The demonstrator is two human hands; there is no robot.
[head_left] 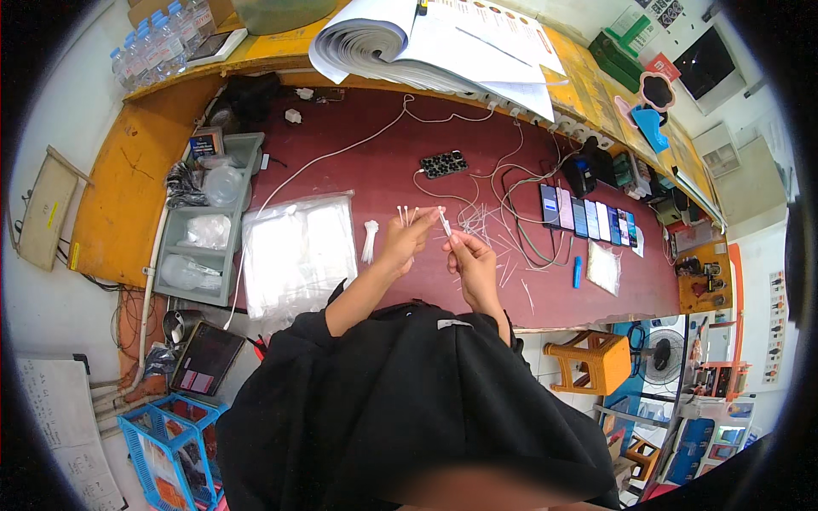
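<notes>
Red table [375, 170] backed by yellow shelf [281, 51]; white-walled room, orange stool [596, 358] at right. Holds white sticks [445, 225] over table's middle, count unclear, pinched between left hand [399, 249], half-curled, and right hand [477, 260], nearly closed on near end. Points them lengthwise away from body, far tips leaning slightly left. More sticks [406, 213] jutting forward from left hand's fingers.

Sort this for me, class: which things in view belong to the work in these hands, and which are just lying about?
Likely in the work:
left hand
right hand
held white sticks
stick bundle
loose sticks

Apparently lying about:
patterned phone
phone row
blue tube
bottles
</notes>
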